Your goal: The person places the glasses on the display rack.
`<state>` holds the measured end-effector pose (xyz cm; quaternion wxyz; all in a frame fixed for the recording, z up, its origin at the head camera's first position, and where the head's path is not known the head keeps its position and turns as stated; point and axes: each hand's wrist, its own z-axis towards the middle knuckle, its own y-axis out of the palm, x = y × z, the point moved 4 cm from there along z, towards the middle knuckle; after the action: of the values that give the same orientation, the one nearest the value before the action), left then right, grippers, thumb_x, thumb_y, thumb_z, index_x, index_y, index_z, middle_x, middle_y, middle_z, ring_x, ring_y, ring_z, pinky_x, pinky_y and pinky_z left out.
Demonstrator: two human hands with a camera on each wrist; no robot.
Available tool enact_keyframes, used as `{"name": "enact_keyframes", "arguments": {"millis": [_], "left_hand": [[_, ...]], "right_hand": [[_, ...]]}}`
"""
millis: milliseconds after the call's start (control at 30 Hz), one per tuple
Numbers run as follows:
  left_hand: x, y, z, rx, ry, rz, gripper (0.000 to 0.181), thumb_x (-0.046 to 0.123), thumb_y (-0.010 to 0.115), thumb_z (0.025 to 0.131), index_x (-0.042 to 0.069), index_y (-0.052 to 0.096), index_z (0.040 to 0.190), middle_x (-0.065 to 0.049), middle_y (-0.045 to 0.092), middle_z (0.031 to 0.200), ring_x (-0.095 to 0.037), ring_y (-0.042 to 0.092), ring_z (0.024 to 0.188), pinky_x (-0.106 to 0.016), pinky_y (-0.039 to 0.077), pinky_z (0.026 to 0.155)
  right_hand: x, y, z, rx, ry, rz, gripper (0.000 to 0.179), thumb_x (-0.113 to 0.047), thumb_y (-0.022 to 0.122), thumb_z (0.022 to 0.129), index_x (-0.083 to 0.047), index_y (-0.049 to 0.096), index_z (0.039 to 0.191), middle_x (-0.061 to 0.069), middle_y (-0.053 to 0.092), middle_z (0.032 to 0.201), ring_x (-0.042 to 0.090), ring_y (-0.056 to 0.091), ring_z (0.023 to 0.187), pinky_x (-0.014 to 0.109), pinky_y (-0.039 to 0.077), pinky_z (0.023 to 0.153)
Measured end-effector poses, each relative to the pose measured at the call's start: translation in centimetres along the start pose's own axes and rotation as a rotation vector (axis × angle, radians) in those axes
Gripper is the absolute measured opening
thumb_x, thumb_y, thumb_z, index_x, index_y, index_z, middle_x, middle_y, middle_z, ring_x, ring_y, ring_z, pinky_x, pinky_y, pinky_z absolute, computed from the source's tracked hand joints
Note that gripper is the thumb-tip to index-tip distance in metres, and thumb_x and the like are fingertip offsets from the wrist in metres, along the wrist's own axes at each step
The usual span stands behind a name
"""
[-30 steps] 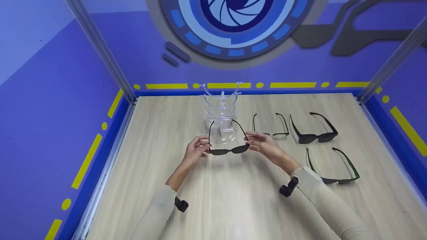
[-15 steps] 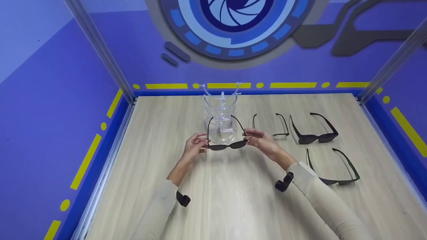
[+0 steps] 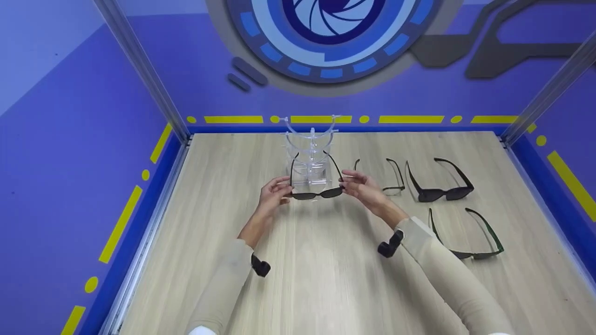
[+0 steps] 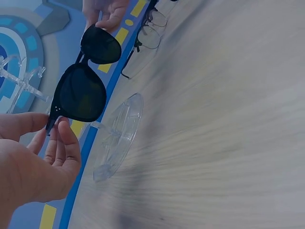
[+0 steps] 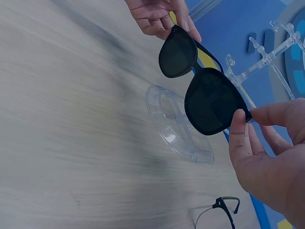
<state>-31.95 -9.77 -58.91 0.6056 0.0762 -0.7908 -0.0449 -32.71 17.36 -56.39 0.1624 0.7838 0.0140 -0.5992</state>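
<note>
In front of the clear stand [image 3: 312, 163], dark sunglasses [image 3: 305, 196] held above the table [image 3: 321, 274], left hand [image 3: 272, 198] pinching one frame corner, right hand [image 3: 366, 191] pinching the other, glasses nearer the stand than a second ago.

The right hand [image 5: 271, 155] and left hand [image 5: 157, 16] are holding sunglasses [image 5: 212, 102] near a clear stand [image 5: 172, 131], while glasses [image 5: 220, 203] are lying on the desk [image 5: 81, 129].

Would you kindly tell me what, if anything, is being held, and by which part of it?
Dark sunglasses, held by the front's two outer corners: the left grip pinches one, the right grip the other.
</note>
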Motion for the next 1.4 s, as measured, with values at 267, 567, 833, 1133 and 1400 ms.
{"name": "enact_keyframes", "arguments": {"millis": [267, 567, 833, 1133, 1400], "left_hand": [[0.0, 0.2, 0.9, 0.049, -0.013, 0.000, 0.032, 0.001, 0.067, 0.095, 0.001, 0.065, 0.127, -0.019, 0.072, 0.114, -0.009, 0.066, 0.076, -0.021, 0.052, 0.066], [0.2, 0.0, 1.6, 0.090, -0.004, -0.021, 0.028, 0.001, 0.066, 0.096, 0.001, 0.067, 0.124, -0.020, 0.072, 0.116, -0.009, 0.065, 0.076, -0.022, 0.052, 0.068], [0.5, 0.0, 2.3, 0.095, 0.021, -0.035, 0.029, -0.001, 0.064, 0.096, -0.002, 0.068, 0.124, -0.015, 0.074, 0.111, -0.007, 0.065, 0.075, -0.021, 0.052, 0.068], [0.8, -0.3, 3.0, 0.119, 0.034, -0.072, 0.031, -0.004, 0.062, 0.095, -0.005, 0.067, 0.126, -0.022, 0.069, 0.125, -0.005, 0.065, 0.079, -0.021, 0.052, 0.071], [0.2, -0.3, 3.7, 0.152, 0.029, -0.090, 0.032, -0.006, 0.061, 0.095, -0.006, 0.067, 0.126, -0.026, 0.065, 0.130, -0.007, 0.062, 0.082, -0.020, 0.051, 0.070]], "right_hand": [[0.0, 0.0, 0.8, 0.023, 0.012, 0.048, 0.047, 0.009, 0.049, 0.100, 0.016, 0.038, 0.145, 0.002, 0.066, 0.107, 0.009, 0.066, 0.095, 0.021, 0.056, 0.091], [0.3, 0.2, 1.8, 0.032, 0.006, 0.062, 0.047, 0.011, 0.049, 0.099, 0.017, 0.039, 0.145, 0.003, 0.068, 0.107, 0.008, 0.067, 0.094, 0.021, 0.056, 0.092], [0.1, 0.1, 2.7, 0.031, -0.032, 0.101, 0.048, 0.012, 0.047, 0.100, 0.020, 0.036, 0.146, -0.002, 0.070, 0.102, 0.009, 0.068, 0.100, 0.021, 0.055, 0.096], [-0.3, 0.3, 3.7, 0.049, -0.025, 0.039, 0.046, 0.011, 0.046, 0.100, 0.019, 0.039, 0.145, 0.023, 0.063, 0.132, 0.018, 0.066, 0.114, 0.035, 0.047, 0.112], [-0.1, 0.6, 3.8, 0.021, 0.030, -0.040, 0.051, 0.008, 0.043, 0.100, 0.011, 0.037, 0.151, 0.029, 0.035, 0.160, 0.018, 0.057, 0.119, 0.050, 0.034, 0.122]]}}
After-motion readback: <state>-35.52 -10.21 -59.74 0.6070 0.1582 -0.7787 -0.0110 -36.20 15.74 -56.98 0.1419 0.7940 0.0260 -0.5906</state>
